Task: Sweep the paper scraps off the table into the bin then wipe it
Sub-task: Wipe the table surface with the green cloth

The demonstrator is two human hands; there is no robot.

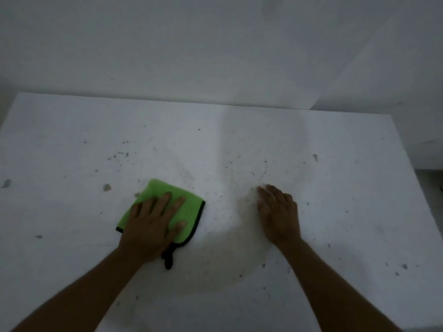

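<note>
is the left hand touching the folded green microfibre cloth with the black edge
Touching. The head view shows the left hand lying flat on the green cloth, fingers spread over it and no gap visible, pressing it onto the white table.

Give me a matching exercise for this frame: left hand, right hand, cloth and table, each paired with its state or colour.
Things:
1. left hand
2. right hand
3. cloth
4. table

States:
A. white, speckled with dark flecks
B. green with a dark edge
C. pressing flat on the cloth
D. resting bare on the tabletop

Pairs: 1-C, 2-D, 3-B, 4-A
</note>
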